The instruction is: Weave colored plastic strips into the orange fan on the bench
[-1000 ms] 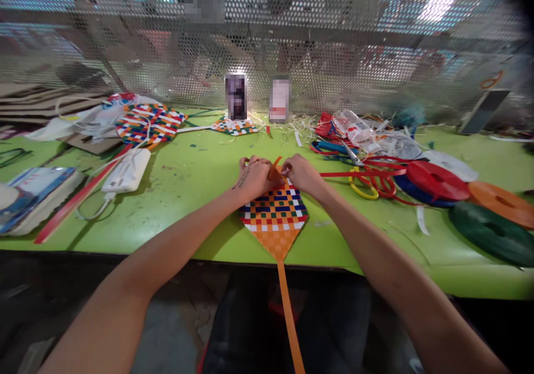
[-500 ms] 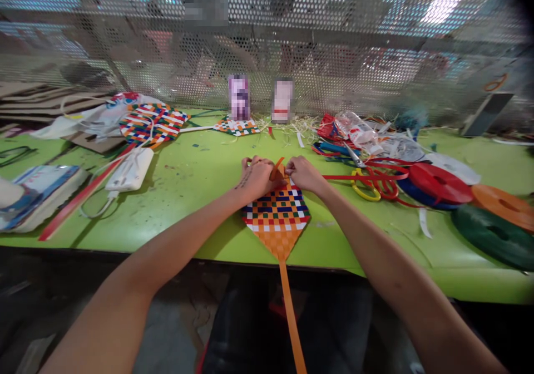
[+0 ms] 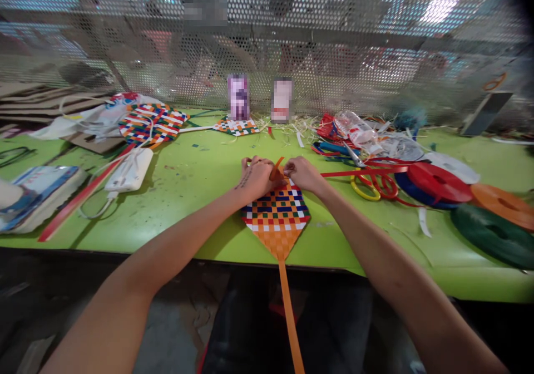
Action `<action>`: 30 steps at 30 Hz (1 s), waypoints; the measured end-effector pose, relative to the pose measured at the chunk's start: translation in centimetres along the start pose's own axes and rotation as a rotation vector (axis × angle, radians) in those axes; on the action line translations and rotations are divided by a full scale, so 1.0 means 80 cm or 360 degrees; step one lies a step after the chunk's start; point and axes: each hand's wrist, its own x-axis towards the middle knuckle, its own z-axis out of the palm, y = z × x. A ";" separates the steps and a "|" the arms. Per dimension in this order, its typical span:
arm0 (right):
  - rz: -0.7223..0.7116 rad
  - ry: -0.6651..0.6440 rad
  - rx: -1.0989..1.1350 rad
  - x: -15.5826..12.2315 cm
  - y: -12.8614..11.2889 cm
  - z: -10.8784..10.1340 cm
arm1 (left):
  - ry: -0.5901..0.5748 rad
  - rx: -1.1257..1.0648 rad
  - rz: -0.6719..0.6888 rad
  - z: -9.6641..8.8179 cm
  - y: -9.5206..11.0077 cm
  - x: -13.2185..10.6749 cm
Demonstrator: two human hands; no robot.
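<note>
Head view, only feed I have. Woven piece lies at the near edge of the green worktop; it's my reference. Upper part checked blue, white, green, red and orange, lower part plain orange narrowing to a point, with a long orange strip running off that point and hanging past the edge.

Left hand: grip closed over the piece's upper left, fingers curled. A short orange end sticks up beside it, at the top of the piece.

Right hand: grip pinched closed at the piece's upper right. Which strand sits between the fingertips I can't tell, they're too small from here.

Right of the piece: red strip runs from behind the right hand to the red roll; yellow-handled scissors beside the strip. Farther right I get an orange roll and a green roll.

Left of the piece: white box with a cable. Beyond that, a bigger multicolour weave. Straight beyond the piece: small white-orange-green weave and two pixelated uprights.
</note>
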 end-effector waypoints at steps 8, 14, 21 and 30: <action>-0.0094 0.0079 -0.0112 -0.019 -0.011 -0.019 | -0.0012 0.0016 -0.0017 0.001 0.000 0.001; -0.0152 -0.0082 -0.0251 -0.029 -0.006 -0.028 | 0.0015 0.0026 -0.0031 0.007 -0.005 0.001; -0.0157 -0.0069 -0.0206 -0.029 -0.010 -0.031 | 0.0017 0.0071 -0.0070 0.012 -0.010 0.001; -0.0129 -0.0087 -0.0301 -0.036 -0.015 -0.033 | 0.0007 0.0105 -0.0058 0.011 -0.008 0.000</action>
